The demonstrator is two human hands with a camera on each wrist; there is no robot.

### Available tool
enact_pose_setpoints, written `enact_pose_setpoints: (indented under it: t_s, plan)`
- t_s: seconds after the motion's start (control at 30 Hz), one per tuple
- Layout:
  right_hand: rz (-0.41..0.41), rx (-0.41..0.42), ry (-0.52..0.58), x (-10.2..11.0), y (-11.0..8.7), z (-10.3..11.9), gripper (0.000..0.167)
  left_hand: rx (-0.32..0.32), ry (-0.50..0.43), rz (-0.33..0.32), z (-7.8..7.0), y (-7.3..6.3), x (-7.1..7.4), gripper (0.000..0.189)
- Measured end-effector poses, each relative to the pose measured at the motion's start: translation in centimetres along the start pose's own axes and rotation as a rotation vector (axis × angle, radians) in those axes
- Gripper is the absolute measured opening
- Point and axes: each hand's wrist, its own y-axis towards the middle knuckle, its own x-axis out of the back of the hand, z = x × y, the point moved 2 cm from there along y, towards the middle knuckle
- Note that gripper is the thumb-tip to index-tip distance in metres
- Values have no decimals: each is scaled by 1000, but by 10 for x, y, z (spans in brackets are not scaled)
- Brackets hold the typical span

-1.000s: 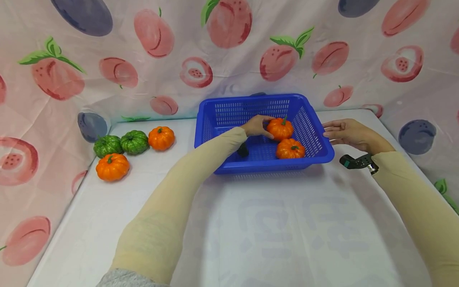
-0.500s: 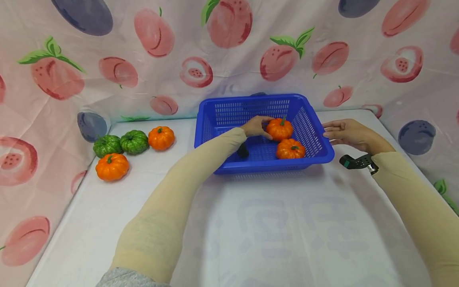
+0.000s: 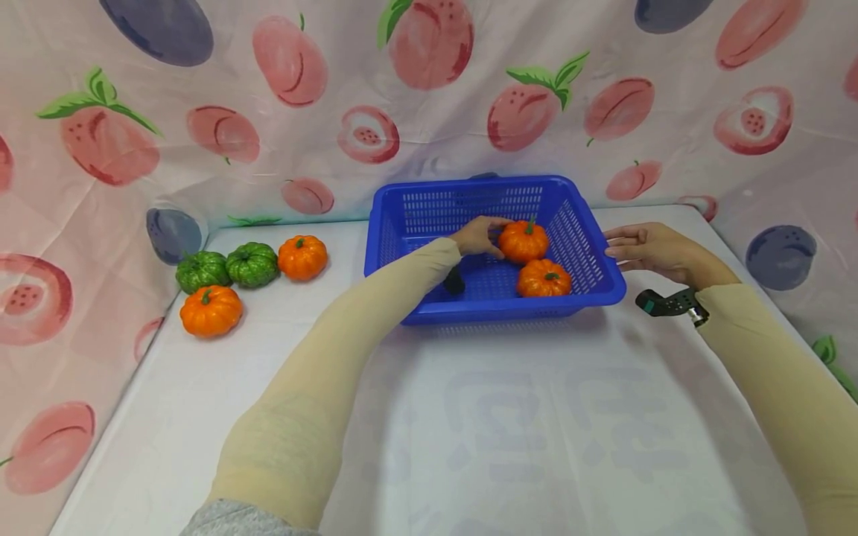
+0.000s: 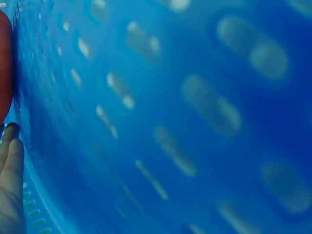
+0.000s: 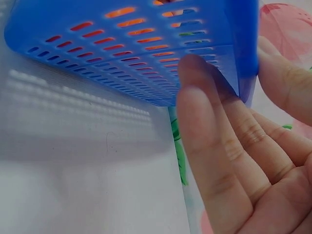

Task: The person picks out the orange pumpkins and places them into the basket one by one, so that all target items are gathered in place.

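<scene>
Inside a blue plastic basket (image 3: 489, 313), my left hand (image 3: 477, 237) is beside an orange pumpkin (image 3: 523, 242), its straight fingers and thumb near the left side. In the left wrist view, the fingers (image 4: 10, 170) lie close below the pumpkin's edge (image 4: 5, 66), with the perforated wall filling the rest. A second orange pumpkin (image 3: 544, 278) sits just in front of the first. My right hand (image 3: 660, 251) is at the basket's right end. In the right wrist view its thumb (image 5: 282, 80) touches the rim, and its extended fingers (image 5: 200, 122) reach along the outer wall below.
On the left of the white table (image 3: 322, 417) are two green pumpkins (image 3: 252, 265) and two orange ones (image 3: 211, 311). A peach-printed cloth (image 3: 429, 141) hangs behind the basket. A black wrist mount (image 3: 669, 302) juts out by the right wrist.
My left thumb has drawn back slightly from the pumpkin. The basket, both pumpkins in it and my right hand have stayed in place.
</scene>
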Motion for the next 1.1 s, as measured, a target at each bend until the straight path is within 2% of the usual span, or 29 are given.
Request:
enact_pose_setpoints:
  t_s: [0.13,0.33,0.7,0.83,1.1]
  plan:
    - [0,-1,0,0,0,-2,73,-2,-4,-12,-2,-3,-1,71]
    - [2,5,5,1,-1,-1,72,29,-15,-36,-7,-8,0,67]
    - [3,4,13,0,-3,0,73,47,53,-68,-1,0,3,63]
    - [3,0,15,0,-2,0,74,47,44,-70,-1,2,6,63]
    - [3,-1,19,0,-2,1,73,39,3,-94,-5,-4,16,62]
